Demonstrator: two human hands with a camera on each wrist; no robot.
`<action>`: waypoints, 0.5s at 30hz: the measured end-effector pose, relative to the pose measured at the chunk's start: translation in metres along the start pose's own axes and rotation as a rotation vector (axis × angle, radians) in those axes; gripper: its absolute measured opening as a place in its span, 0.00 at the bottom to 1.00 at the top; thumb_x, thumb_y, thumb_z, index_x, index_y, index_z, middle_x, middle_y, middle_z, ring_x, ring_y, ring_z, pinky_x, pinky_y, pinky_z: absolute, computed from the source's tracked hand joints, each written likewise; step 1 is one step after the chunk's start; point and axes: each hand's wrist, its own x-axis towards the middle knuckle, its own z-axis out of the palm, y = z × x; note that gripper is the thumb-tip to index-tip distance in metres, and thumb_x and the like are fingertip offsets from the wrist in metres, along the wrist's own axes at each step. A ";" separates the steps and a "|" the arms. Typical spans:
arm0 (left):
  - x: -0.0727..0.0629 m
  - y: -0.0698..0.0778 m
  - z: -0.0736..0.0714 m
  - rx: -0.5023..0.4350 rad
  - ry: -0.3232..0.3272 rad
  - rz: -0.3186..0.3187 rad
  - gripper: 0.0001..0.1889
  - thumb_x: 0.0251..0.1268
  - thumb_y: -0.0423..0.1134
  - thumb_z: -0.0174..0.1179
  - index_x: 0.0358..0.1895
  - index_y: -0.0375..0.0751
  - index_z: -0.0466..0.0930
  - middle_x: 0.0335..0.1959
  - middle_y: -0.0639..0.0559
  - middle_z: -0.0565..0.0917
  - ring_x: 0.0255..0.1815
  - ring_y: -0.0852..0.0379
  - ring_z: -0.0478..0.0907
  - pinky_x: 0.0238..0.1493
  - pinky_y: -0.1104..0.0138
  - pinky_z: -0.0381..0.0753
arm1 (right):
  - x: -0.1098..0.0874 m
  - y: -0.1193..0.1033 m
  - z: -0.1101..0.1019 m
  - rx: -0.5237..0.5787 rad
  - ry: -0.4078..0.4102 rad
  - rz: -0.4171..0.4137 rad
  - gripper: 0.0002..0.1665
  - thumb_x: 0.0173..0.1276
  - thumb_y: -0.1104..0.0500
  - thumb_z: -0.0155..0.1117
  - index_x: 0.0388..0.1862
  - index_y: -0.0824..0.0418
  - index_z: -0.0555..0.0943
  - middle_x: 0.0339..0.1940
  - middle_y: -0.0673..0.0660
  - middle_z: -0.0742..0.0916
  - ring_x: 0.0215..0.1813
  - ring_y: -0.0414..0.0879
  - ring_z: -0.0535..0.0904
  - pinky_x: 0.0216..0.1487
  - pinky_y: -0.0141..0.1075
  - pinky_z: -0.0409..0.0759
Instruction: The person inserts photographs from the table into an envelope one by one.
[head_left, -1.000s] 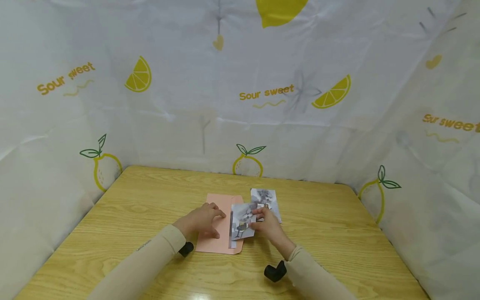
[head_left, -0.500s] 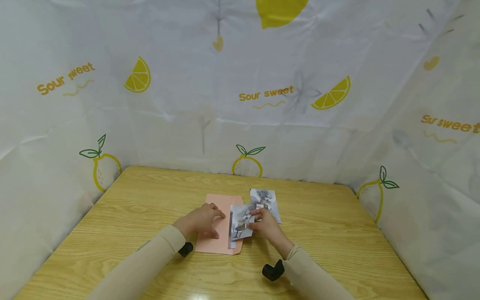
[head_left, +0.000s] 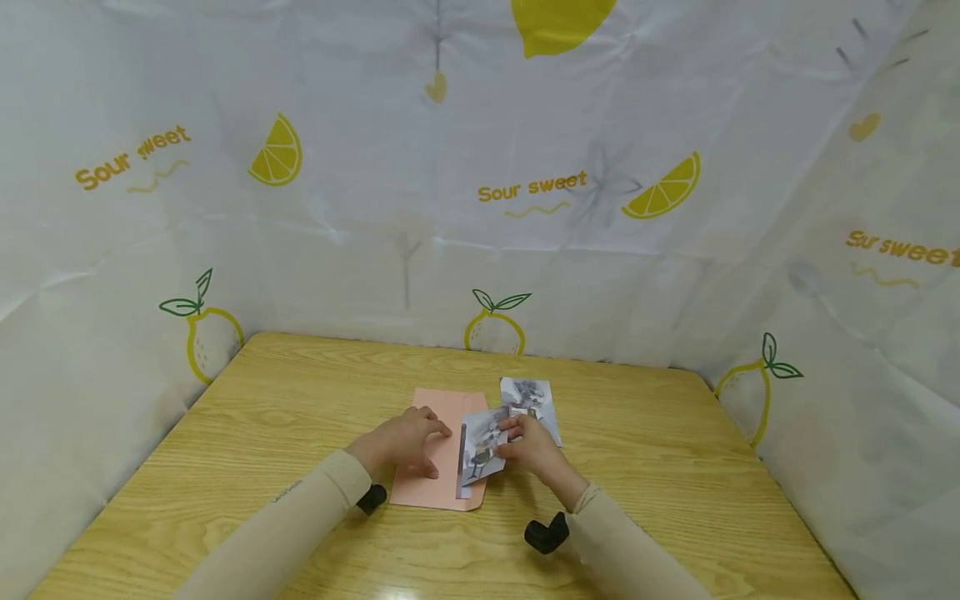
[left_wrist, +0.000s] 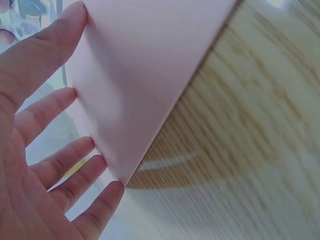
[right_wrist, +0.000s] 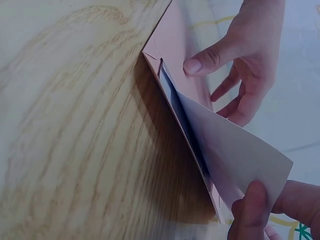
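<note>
A pink envelope point(head_left: 431, 493) lies on the wooden table with its opening on the right. My left hand point(head_left: 405, 439) rests its spread fingertips on the envelope; in the left wrist view the fingers point(left_wrist: 50, 115) are fairly straight along its edge. With thumb and fingers my right hand point(head_left: 534, 450) pinches the right edge of a picture card point(head_left: 480, 454) printed in grey tones. The card slants up from the envelope's mouth, its pale back point(right_wrist: 245, 150) showing in the right wrist view. A bluish-grey strip point(right_wrist: 185, 120) shows along the mouth beneath it.
A second picture card point(head_left: 532, 392) lies flat on the table point(head_left: 637, 467), just behind the right hand. Black pieces point(head_left: 547, 533) hang under both wrists. A white curtain point(head_left: 360, 208) with lemon prints surrounds the table's back and sides.
My right hand has shifted slightly left with the pinched card, which now tilts more, its left edge close along the envelope's mouth. The left hand has stayed put.
</note>
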 end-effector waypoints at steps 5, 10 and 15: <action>0.001 -0.001 0.000 0.006 0.000 0.003 0.32 0.46 0.51 0.76 0.58 0.51 0.79 0.59 0.48 0.74 0.62 0.48 0.69 0.62 0.57 0.72 | 0.004 0.002 0.003 0.012 -0.012 0.000 0.22 0.58 0.72 0.68 0.51 0.73 0.76 0.36 0.61 0.77 0.31 0.45 0.72 0.35 0.38 0.81; 0.001 -0.001 0.000 0.015 0.000 0.010 0.31 0.47 0.51 0.76 0.58 0.51 0.79 0.59 0.48 0.74 0.61 0.47 0.69 0.61 0.56 0.73 | 0.005 0.002 0.006 0.011 -0.022 -0.002 0.21 0.60 0.72 0.67 0.53 0.72 0.76 0.36 0.61 0.77 0.31 0.44 0.72 0.35 0.37 0.79; 0.001 -0.001 -0.001 0.008 0.003 0.015 0.32 0.46 0.50 0.76 0.58 0.50 0.79 0.58 0.48 0.74 0.61 0.47 0.70 0.61 0.56 0.73 | 0.006 0.001 0.010 0.016 -0.026 -0.004 0.21 0.60 0.71 0.67 0.53 0.72 0.75 0.38 0.61 0.78 0.32 0.45 0.71 0.35 0.38 0.78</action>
